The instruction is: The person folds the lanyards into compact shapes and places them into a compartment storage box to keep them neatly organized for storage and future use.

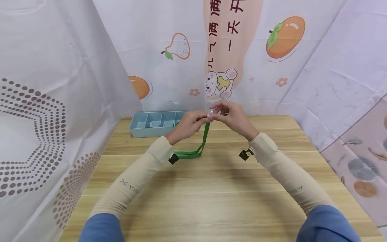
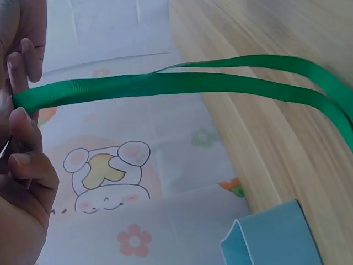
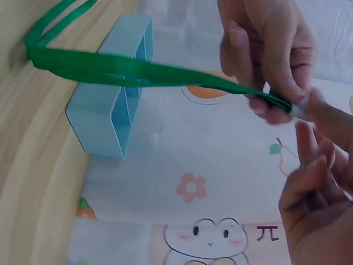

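A green lanyard strap (image 1: 205, 136) hangs from between the two hands, and its lower part loops onto the table to the left. My left hand (image 1: 188, 125) pinches the strap's upper end between thumb and fingers. At that end sits a small whitish clear piece (image 3: 300, 111), mostly covered by fingertips. My right hand (image 1: 234, 117) pinches this piece from the other side, its fingertips close against the left ones. In the left wrist view the flat green ribbon (image 2: 182, 83) runs as two strands away from the fingers.
A light blue divided box (image 1: 148, 133) stands at the table's back left, just behind the left hand, with small pale and green items in its compartments. The wooden table (image 1: 217, 201) ends at a printed curtain (image 1: 187, 80) behind and at the sides.
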Action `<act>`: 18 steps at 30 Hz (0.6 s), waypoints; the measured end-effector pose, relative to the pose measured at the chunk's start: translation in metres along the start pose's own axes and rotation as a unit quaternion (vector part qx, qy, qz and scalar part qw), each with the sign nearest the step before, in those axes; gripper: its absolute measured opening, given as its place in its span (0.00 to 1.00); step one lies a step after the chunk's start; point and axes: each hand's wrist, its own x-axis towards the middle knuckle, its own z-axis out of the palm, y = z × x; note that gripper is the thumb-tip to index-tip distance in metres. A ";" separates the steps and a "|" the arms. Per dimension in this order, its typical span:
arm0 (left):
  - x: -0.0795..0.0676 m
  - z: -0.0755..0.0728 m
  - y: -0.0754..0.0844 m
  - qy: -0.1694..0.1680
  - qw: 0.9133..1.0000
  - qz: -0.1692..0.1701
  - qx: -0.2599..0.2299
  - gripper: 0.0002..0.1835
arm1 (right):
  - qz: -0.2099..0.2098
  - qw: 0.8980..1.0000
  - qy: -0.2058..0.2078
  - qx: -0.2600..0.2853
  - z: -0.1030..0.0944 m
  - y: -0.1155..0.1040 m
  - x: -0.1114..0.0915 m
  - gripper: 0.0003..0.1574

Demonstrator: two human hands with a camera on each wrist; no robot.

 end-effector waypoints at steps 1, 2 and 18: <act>-0.001 -0.001 0.000 0.006 1.000 -0.007 -0.007 0.11 | 0.007 1.000 0.008 0.011 0.002 0.002 0.000 0.18; -0.001 -0.003 0.000 0.013 1.000 -0.013 -0.013 0.11 | 0.017 1.000 0.015 0.022 0.005 0.004 -0.002 0.17; 0.001 -0.016 0.007 0.099 0.995 -0.013 -0.025 0.10 | 0.050 0.990 0.027 0.128 0.046 0.015 -0.013 0.14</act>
